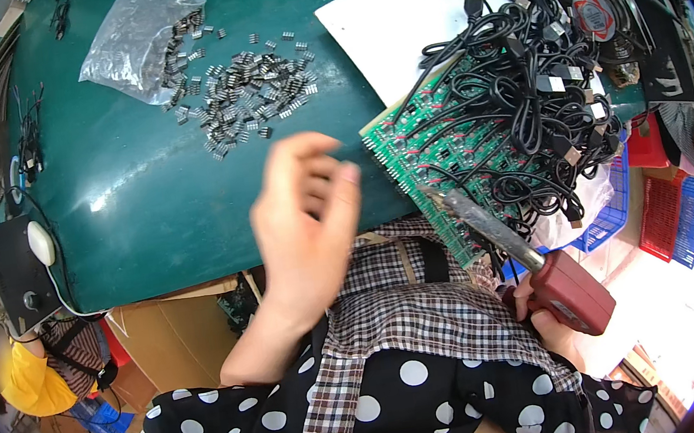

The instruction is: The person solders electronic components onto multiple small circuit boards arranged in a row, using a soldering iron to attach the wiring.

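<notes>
My left hand (pixel 306 222) is over the near edge of the green table, fingers loosely curled and thumb apart from them; nothing shows in it. Beyond it lies a loose pile of small black pin connectors (pixel 248 94) with metal pins. My right hand (pixel 545 322) grips the dark red handle of a soldering gun (pixel 572 292), whose metal barrel points up and left. The tip sits over or against a panel of green circuit boards (pixel 409 156); contact is unclear. Black USB cables (pixel 527 123) lie coiled over the boards, with red wires at their joints.
A clear plastic bag (pixel 128 48) spills connectors at the far left. A white sheet (pixel 393 31) lies under the cables. At the right are a black fan-like device (pixel 601 12) and red and blue baskets (pixel 662 210). A black box (pixel 21 268) and a person in yellow (pixel 35 380) are at left.
</notes>
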Available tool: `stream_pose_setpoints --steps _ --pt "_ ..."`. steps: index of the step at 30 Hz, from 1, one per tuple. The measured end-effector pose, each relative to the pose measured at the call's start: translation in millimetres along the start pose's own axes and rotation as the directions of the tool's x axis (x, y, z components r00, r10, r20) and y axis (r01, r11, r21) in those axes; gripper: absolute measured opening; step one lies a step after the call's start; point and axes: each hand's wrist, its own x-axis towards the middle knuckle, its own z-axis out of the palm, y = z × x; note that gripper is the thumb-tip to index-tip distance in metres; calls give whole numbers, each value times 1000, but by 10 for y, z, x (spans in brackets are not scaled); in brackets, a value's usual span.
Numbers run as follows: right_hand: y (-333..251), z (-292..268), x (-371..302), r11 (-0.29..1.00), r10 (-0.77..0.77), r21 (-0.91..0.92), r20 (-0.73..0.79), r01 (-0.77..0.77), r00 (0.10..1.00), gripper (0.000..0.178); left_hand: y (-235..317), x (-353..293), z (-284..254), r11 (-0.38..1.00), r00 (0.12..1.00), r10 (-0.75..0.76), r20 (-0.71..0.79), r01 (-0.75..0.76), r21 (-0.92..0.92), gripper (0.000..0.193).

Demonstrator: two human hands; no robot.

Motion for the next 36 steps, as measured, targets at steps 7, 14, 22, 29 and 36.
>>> stream_pose_setpoints --steps 7,14,22,29,36 --pt "-153 99 11 996 93 -5 -72 -94 993 55 -111 316 -377 839 966 248 -79 -174 515 25" --pt "-183 80 42 992 125 11 -24 -125 992 55 -104 376 -411 781 959 276 -71 -180 598 19" --pt "-188 151 39 998 62 28 -96 -60 993 56 -101 261 -390 839 942 329 -69 -258 479 7" --pt "-163 122 -1 989 58 142 -85 -45 995 53 -38 62 -329 538 893 434 120 -363 760 18" --pt "-96 -60 -23 959 130 240 99 -150 987 47 -24 61 -359 806 982 185 -24 -137 575 14"
